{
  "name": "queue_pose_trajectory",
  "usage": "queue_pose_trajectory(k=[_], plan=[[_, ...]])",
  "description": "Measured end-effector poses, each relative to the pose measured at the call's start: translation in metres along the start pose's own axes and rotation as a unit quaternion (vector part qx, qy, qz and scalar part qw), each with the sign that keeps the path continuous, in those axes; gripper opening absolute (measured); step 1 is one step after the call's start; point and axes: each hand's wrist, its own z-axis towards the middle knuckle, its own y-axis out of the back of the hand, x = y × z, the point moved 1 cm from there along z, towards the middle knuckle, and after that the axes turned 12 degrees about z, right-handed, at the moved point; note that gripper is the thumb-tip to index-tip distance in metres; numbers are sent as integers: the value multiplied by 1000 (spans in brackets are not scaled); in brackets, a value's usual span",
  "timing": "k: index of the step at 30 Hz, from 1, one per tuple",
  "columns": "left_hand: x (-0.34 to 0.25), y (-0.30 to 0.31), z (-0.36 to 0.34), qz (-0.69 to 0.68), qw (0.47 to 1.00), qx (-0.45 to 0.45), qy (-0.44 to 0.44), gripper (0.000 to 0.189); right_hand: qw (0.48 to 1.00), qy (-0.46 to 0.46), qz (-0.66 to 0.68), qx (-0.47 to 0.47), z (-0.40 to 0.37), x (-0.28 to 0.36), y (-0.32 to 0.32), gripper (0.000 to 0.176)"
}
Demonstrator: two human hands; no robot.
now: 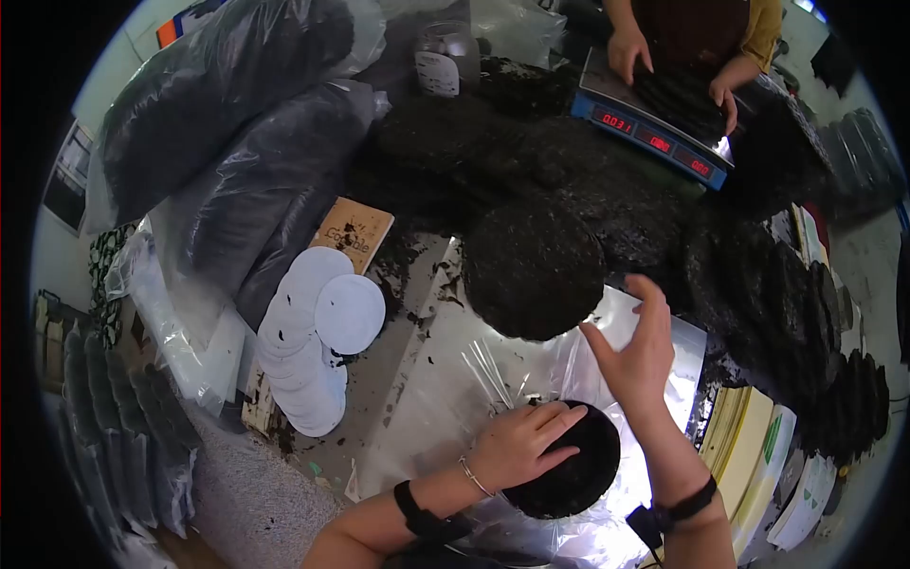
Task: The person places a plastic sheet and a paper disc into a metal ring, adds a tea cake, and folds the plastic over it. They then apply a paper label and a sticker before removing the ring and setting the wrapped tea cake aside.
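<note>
Two hands in frame, wearer's own. Left hand (521, 441) lies flat, palm down, fingers stretched out, on top of the round black pressed-leaf disc (583, 469) at bottom centre. It rests on it, no grip, nothing closed round it. Right hand (637, 356) is raised and spread wide, holding nothing. It hangs over the clear crinkly plastic sheet (445, 379) that the disc sits on; I can't tell if the fingertips touch it.

A second, larger dark round pressed cake (531, 270) sits at the sheet's far edge. A stack of white round paper discs (318, 346) lies to the left, apart. Far side: a co-worker's hand (627, 49) at the grey digital scale w/ red digits (654, 137).

Handling, my guess: the disc is stiff, fairly dense and crumbly at the rim, and prob. sheds bits. I'd take it by opposite edges or scoop under it, no pinching. The sheet looks slick and flimsy.
</note>
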Motion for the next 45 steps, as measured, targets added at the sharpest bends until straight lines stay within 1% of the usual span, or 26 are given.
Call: queue_pose_trajectory(k=[1, 2, 3, 4, 5, 7, 9, 10, 12, 13, 15, 17, 18, 20, 24, 25, 27, 28, 33, 35, 36, 39, 40, 41, 43, 45], plan=[[9, -6, -4, 3, 1000, -8, 1, 52, 999, -2, 11, -51, 15, -11, -19, 52], [16, -13, -9, -32, 999, -24, -19, 51, 987, -127, 100, 28, 17, -40, -40, 50], [18, -11, -7, -68, 996, -37, -40, 50, 945, -249, 184, 106, 29, -46, -47, 47], [19, -8, -9, -128, 990, -53, -32, 40, 909, -251, 291, 163, 37, -49, -45, 39], [24, -6, -12, -132, 989, -52, -32, 40, 935, -186, 285, 104, 35, -50, -35, 34], [30, 0, -24, -382, 906, -78, 167, 29, 926, -144, 348, 0, 36, -23, 12, 30], [38, 19, -29, -474, 828, -149, 261, 35, 914, -154, 370, -64, 18, 16, 77, 35], [45, 29, -33, -473, 825, -170, 257, 41, 897, -192, 395, -52, -4, 23, 99, 40], [48, 51, -44, -475, 826, -189, 236, 48, 866, -276, 418, -17, -65, 38, 135, 50], [42, 66, -48, -423, 856, -192, 228, 49, 849, -328, 413, 10, -103, 45, 142, 55], [26, 75, -52, -369, 882, -201, 213, 50, 851, -405, 327, 74, -178, 22, 124, 59], [7, 79, -56, -216, 963, -116, 114, 44, 859, -414, 301, 19, -225, 6, 97, 54], [-8, 82, -52, -133, 988, -51, 60, 49, 859, -411, 305, 14, -230, 7, 95, 54], [-31, 65, -46, 11, 999, 24, -31, 52, 901, -354, 246, -38, -231, 11, 94, 45], [-57, 16, -38, 193, 968, 117, -112, 72, 937, -276, 197, -84, -231, 12, 88, 36], [-55, 3, -35, 209, 962, 123, -126, 75, 932, -294, 195, -80, -233, 9, 83, 30], [-51, -13, -31, 225, 955, 132, -143, 80, 970, -188, 146, -59, -234, 2, 74, 21], [-51, -15, -29, 235, 952, 142, -139, 82, 969, -206, 135, -31, -232, 3, 78, 15], [-48, -16, -16, 263, 932, 195, -155, 87, 981, -151, 104, 65, -221, 0, 84, 15], [-42, -24, -15, 250, 936, 197, -153, 87, 988, -85, 30, 125, -215, 0, 81, 18], [-40, -26, -16, 245, 937, 202, -147, 87, 979, -110, 7, 172, -214, 3, 81, 22], [-31, -39, -27, 245, 935, 214, -140, 86, 979, -106, -65, 162, -201, 24, 86, 30], [-26, -42, -26, 259, 931, 212, -145, 86, 989, -65, -43, 126, -192, 41, 97, 43], [-23, -43, -25, 262, 931, 210, -141, 86, 989, -61, -41, 127, -195, 39, 95, 43], [-22, -47, -29, 265, 927, 227, -142, 88, 980, 17, -46, 194, -219, 31, 87, 48], [-21, -50, -34, 291, 913, 245, -145, 89, 971, 8, -84, 225, -239, 15, 65, 45]])
